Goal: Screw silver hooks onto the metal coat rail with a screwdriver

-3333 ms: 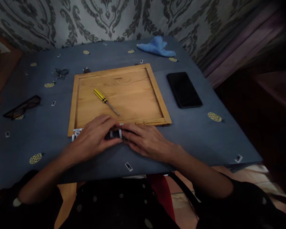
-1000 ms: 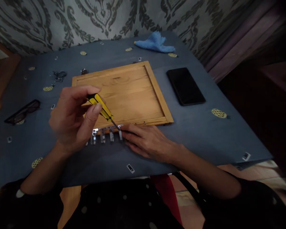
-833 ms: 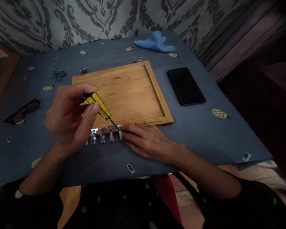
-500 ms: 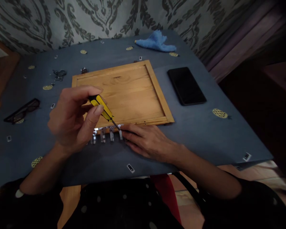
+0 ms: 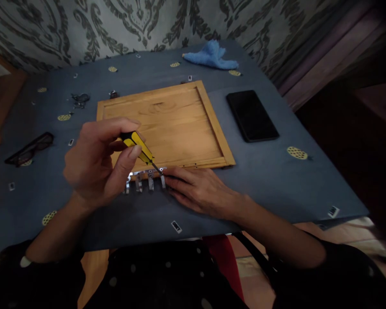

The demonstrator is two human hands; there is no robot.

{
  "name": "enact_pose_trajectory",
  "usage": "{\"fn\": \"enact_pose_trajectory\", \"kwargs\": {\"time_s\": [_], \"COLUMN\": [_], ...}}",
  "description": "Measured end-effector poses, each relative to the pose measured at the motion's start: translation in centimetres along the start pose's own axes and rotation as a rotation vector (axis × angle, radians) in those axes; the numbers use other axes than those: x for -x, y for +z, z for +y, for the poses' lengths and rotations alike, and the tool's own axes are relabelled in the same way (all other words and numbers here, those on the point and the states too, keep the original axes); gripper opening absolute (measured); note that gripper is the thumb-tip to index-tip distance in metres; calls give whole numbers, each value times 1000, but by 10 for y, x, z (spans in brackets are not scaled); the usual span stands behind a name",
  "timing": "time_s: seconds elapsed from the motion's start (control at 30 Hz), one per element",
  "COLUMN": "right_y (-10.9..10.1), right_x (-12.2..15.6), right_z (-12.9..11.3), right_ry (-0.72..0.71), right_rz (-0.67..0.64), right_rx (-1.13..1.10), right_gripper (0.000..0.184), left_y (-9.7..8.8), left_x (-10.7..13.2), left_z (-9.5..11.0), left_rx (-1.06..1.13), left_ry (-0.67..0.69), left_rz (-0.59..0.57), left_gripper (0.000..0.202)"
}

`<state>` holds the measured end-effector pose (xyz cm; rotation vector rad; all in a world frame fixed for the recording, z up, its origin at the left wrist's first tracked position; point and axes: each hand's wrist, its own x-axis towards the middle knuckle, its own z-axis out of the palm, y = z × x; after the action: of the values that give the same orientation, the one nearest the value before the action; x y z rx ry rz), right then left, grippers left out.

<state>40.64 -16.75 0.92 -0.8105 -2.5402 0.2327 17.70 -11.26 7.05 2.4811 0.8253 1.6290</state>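
My left hand [image 5: 99, 161] is closed round the black and yellow handle of a screwdriver [image 5: 138, 146]. The shaft slants down to the right, and its tip meets the right end of a shiny metal hook rail [image 5: 151, 174]. Several hooks hang from this rail along the near edge of a framed wooden board [image 5: 176, 124]. My right hand [image 5: 196, 189] lies low at the rail's right end, its fingers pressed together against the last hook beside the screwdriver tip. Its fingertips are partly hidden, and my left hand covers the board's near left corner.
A black phone [image 5: 252, 116] lies right of the board and a blue cloth [image 5: 210, 56] behind it. Sunglasses [image 5: 30, 149] and small dark metal pieces [image 5: 80, 101] lie to the left. The grey-blue tablecloth [image 5: 309, 184] ends at the near edge.
My left hand and the screwdriver have shifted very slightly to the right, the tip staying at the rail's end. My right hand holds its place.
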Motion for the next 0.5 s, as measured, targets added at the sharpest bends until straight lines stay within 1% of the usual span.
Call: {"fn": "enact_pose_trajectory", "kwargs": {"time_s": [0.2,0.37,0.4,0.5], "right_y": [0,0,0,-1], "right_x": [0,0,0,0], "right_z": [1,1,1,0], "right_ry": [12,0,6,15], "right_rz": [-26,-23,-33,-42], "right_rx": [-8,1,-2,-8], "right_gripper": [30,31,31,30], "left_y": [-1,-5,-5,-5], "left_x": [-2,0,0,-1], "left_z": [3,4,3,3], "left_rx": [-19,47,42,45], "left_ry": [11,-113,-119,-77], "left_rz": [-17,-82,-74,-40], "left_gripper": [53,47,47,51]}}
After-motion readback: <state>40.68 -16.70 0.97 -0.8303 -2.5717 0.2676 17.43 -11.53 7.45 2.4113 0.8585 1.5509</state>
